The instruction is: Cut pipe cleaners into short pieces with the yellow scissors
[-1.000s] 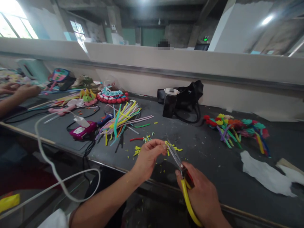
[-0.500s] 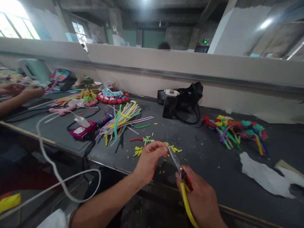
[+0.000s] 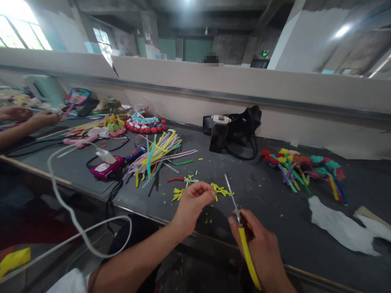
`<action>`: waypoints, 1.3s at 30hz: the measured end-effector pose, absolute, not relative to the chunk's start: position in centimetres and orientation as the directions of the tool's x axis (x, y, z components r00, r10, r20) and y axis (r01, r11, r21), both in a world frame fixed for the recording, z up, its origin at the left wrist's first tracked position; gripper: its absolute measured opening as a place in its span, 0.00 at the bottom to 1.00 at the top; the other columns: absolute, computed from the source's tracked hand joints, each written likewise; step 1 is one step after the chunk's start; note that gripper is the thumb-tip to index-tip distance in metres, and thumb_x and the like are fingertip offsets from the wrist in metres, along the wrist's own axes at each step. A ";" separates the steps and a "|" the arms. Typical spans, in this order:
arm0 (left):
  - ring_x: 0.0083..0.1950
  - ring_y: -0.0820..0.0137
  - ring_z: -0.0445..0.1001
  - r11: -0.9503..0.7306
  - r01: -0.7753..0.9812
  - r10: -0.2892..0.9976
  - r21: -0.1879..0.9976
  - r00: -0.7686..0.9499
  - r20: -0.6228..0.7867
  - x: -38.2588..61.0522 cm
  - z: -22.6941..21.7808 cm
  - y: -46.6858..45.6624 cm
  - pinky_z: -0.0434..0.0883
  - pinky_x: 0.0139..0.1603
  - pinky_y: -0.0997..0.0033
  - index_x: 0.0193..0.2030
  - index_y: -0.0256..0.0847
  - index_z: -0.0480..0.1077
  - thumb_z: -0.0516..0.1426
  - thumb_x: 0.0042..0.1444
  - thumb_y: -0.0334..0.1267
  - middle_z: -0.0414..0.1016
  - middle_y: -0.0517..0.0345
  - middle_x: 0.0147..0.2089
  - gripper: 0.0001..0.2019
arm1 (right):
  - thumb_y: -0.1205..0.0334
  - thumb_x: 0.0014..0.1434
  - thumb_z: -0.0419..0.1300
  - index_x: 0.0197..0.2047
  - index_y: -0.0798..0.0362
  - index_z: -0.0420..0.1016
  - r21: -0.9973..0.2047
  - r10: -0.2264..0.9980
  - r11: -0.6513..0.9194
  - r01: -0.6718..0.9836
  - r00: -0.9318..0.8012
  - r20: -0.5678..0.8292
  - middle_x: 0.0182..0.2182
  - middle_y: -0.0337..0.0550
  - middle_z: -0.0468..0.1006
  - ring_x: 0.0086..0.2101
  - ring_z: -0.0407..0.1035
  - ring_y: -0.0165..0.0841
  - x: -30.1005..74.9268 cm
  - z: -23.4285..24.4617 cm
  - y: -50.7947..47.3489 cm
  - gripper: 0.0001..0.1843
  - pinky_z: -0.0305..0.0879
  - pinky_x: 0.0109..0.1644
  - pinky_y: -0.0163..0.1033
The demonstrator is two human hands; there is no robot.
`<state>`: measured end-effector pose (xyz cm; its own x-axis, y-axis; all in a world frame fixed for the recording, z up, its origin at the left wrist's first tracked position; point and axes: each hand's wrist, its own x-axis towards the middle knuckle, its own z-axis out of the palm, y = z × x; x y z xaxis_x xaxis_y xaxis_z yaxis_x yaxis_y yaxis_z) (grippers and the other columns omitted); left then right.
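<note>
My right hand (image 3: 259, 244) grips a pair of scissors (image 3: 241, 228) with yellow handles, their metal blades pointing up and away over the table. The fingertips of my left hand (image 3: 195, 205) are pinched together; whatever is between them is too small or hidden to make out. Around and behind that hand lie short yellow cut pieces (image 3: 222, 189), partly covered by my fingers. Small pale green bits (image 3: 191, 179) and a red fuzzy stick (image 3: 175, 179) rest just beyond. The scissor blades stand apart from my left hand.
A bundle of colourful fuzzy sticks (image 3: 159, 152) and a magenta power adapter (image 3: 107, 167) with cables lie to the left. Further back are a phone (image 3: 218, 138) and black bag (image 3: 244, 126). Fuzzy flowers (image 3: 302, 162) and white paper (image 3: 339, 224) lie right. A co-worker's hands (image 3: 44, 119) are far left.
The scissors and my right hand have moved a little to the right, and the blade tips have come away from my left fingertips. My left hand has barely moved.
</note>
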<state>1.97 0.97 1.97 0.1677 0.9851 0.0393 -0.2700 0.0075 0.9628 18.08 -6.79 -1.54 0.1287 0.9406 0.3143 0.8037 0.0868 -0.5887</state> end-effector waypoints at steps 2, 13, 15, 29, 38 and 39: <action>0.29 0.74 0.65 -0.126 -0.056 0.977 0.990 0.165 0.134 2.0 1.9 0.6 0.61 0.32 0.74 0.26 0.38 0.70 0.59 0.47 0.32 0.69 0.62 0.25 0.02 | 0.48 0.61 0.56 0.42 0.49 0.71 -0.657 0.935 0.110 0.746 0.147 0.322 0.27 0.34 0.77 0.25 0.72 0.28 17.9 -0.7 -6.6 0.14 0.66 0.29 0.29; 0.31 0.72 0.66 -0.718 0.366 0.694 0.591 0.441 0.569 2.4 0.3 -1.2 0.60 0.41 0.66 0.27 0.38 0.67 0.56 0.47 0.28 0.69 0.60 0.25 0.02 | 0.57 0.60 0.58 0.47 0.52 0.69 -0.698 0.866 0.253 0.669 0.165 0.472 0.33 0.38 0.75 0.30 0.73 0.28 17.2 0.3 -5.9 0.13 0.70 0.36 0.29; 0.31 0.73 0.66 -0.637 0.345 0.760 0.689 0.430 0.487 2.4 0.5 -1.1 0.61 0.41 0.67 0.26 0.38 0.68 0.56 0.46 0.28 0.70 0.61 0.25 0.02 | 0.60 0.60 0.57 0.47 0.51 0.69 -0.689 0.859 0.264 0.675 0.160 0.486 0.34 0.38 0.75 0.30 0.73 0.27 17.3 0.3 -5.8 0.12 0.70 0.36 0.29; 0.26 0.78 0.64 0.282 -0.304 0.871 0.910 0.478 -0.111 1.5 1.5 0.1 0.60 0.31 0.77 0.25 0.37 0.74 0.63 0.42 0.32 0.70 0.62 0.23 0.03 | 0.54 0.60 0.57 0.46 0.51 0.69 -0.699 0.892 0.213 0.682 0.156 0.425 0.30 0.37 0.76 0.27 0.73 0.28 17.2 1.0 -6.0 0.13 0.69 0.33 0.30; 0.27 0.78 0.63 0.153 -0.530 0.972 0.834 0.234 -0.030 1.6 1.8 0.6 0.61 0.34 0.76 0.25 0.39 0.72 0.63 0.45 0.31 0.68 0.64 0.23 0.03 | 0.52 0.62 0.52 0.47 0.51 0.72 -0.326 0.862 0.145 0.934 0.042 0.505 0.37 0.44 0.80 0.34 0.76 0.36 18.0 -2.1 -7.0 0.16 0.70 0.36 0.37; 0.28 0.78 0.64 0.157 -0.539 0.973 0.827 0.229 -0.035 1.7 1.9 0.5 0.61 0.34 0.76 0.25 0.39 0.72 0.63 0.45 0.32 0.68 0.64 0.24 0.03 | 0.53 0.62 0.52 0.47 0.50 0.72 -0.306 0.866 0.141 0.941 0.032 0.499 0.37 0.43 0.80 0.34 0.76 0.36 18.1 -2.3 -7.1 0.15 0.70 0.36 0.38</action>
